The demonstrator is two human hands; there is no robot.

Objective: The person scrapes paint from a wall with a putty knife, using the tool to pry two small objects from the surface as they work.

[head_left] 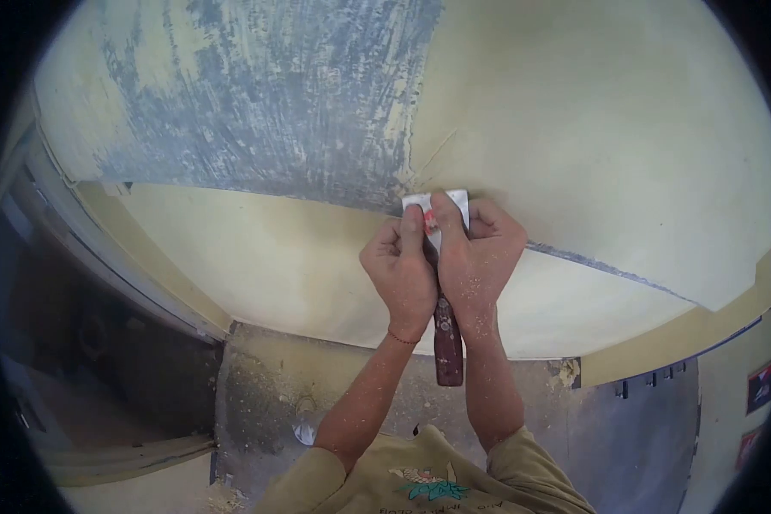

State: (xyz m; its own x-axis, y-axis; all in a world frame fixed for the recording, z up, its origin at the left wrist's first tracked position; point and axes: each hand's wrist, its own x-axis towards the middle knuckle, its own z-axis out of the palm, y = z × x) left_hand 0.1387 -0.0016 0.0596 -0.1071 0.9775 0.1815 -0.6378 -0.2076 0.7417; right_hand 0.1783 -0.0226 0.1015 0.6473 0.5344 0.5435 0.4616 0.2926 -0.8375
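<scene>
My left hand (pixel 400 267) and my right hand (pixel 478 255) are pressed together around a scraper (pixel 448 343) with a dark red handle. Its metal blade (pixel 459 203) pokes out above my fingers and lies against the cream wall (pixel 608 128), at the lower edge of a patch where paint has been scraped down to grey-blue (pixel 274 94). My left index finger rests along the back of the blade. Both hands and forearms are dusted with pale flakes.
A thin scraped line (pixel 608 270) runs right from the blade along the wall joint. A dark window opening with a frame (pixel 103 283) is at the left. Paint dust and flakes lie on the grey surface (pixel 265 385) below.
</scene>
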